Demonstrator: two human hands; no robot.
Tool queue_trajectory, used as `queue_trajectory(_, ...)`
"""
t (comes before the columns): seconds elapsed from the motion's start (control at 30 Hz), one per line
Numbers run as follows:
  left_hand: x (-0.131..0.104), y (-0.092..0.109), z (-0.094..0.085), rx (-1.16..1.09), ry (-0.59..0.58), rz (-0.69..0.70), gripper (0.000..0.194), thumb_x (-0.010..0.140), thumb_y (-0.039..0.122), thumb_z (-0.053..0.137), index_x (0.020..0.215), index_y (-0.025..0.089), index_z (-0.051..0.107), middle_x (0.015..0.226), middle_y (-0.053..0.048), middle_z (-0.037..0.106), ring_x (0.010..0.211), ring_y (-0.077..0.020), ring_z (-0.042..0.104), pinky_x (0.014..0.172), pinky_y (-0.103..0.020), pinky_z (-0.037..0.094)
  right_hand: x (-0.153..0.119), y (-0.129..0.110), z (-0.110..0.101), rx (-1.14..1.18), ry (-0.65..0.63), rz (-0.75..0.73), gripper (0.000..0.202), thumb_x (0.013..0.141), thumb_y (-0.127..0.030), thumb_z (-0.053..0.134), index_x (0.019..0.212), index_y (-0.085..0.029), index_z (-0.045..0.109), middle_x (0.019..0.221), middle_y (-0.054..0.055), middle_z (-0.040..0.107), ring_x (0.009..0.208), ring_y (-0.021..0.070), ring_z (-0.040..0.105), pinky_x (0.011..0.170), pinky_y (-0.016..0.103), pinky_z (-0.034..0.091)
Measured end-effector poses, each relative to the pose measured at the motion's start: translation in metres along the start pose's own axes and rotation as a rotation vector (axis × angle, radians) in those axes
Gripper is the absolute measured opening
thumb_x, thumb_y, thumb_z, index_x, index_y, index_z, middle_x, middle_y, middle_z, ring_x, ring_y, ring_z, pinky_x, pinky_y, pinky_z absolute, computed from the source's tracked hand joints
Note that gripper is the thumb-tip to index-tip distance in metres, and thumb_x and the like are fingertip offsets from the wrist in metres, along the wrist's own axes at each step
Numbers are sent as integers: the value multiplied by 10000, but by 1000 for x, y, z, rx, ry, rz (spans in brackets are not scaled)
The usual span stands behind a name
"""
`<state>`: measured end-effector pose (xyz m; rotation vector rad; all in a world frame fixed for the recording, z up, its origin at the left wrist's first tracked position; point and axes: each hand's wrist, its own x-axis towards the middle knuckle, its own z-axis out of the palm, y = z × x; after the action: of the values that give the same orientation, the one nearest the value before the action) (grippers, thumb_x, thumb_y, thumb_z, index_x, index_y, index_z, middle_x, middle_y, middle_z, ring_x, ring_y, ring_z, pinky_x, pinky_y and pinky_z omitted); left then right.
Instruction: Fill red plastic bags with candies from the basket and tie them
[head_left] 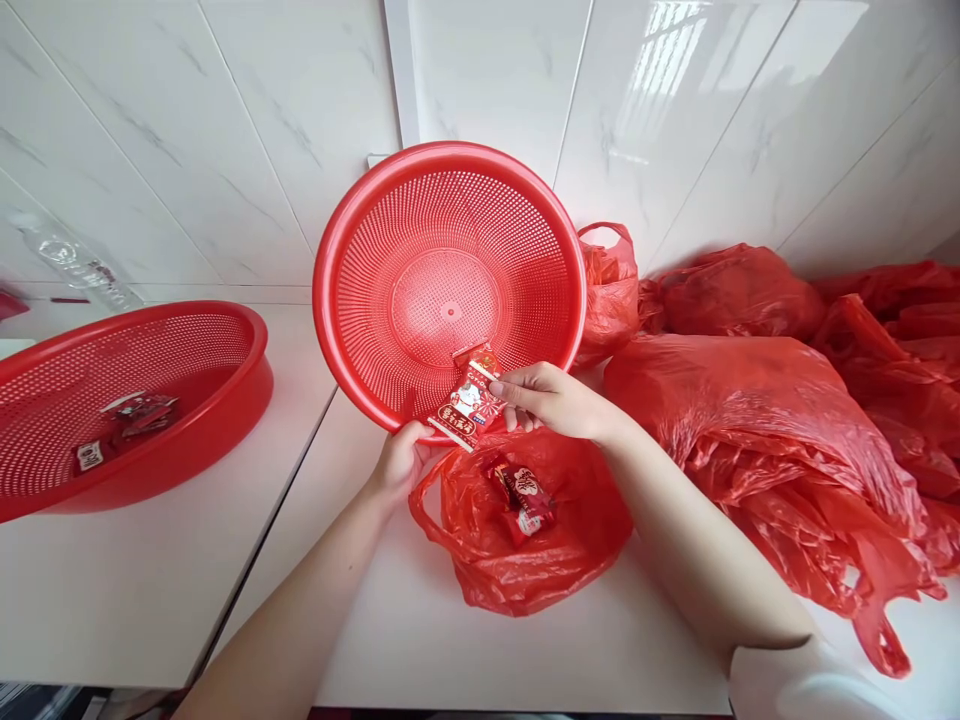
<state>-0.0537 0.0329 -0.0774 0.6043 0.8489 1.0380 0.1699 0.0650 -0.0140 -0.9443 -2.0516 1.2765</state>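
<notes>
A red perforated plastic basket [450, 210] is tipped up on its side, its open mouth facing me. My left hand [405, 458] is closed on the basket's lower rim. Between the thumb and fingers of my right hand [544, 398] is a red and white snack packet [469, 402], held over that rim. Another red packet [472, 354] shows partly behind it, inside the basket. Just below sits an open red plastic bag [585, 530] with a few dark red snack packets [523, 493] in it.
At the left, a second red basket [225, 420] holds several packets [141, 412]. Behind it lies a clear plastic bottle [79, 262]. Stacked red plastic bags [757, 390] cover the right side, and a tied red bag [609, 290] stands beside the tipped basket. A tiled wall [487, 70] rises behind.
</notes>
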Motion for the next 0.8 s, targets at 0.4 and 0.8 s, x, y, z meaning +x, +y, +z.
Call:
queue_trajectory(0.4, 4, -2, -5, -11, 37, 85, 314, 639, 198, 594, 920, 107, 700, 947, -97, 740, 882, -294, 688, 812, -403, 527, 0, -1, 1, 22, 91, -20, 372, 819, -481, 649, 697, -130, 635, 536, -34, 540, 455, 50, 415, 455, 187, 313)
queue_trajectory(0.8, 1, 1, -2, -6, 75, 112, 284, 625, 202, 599, 885, 137, 692, 922, -75, 739, 939, -299, 682, 832, -407, 526, 3, 2, -2, -4, 170, -86, 387, 830, -493, 630, 676, -138, 617, 565, -21, 558, 497, 65, 415, 493, 210, 316)
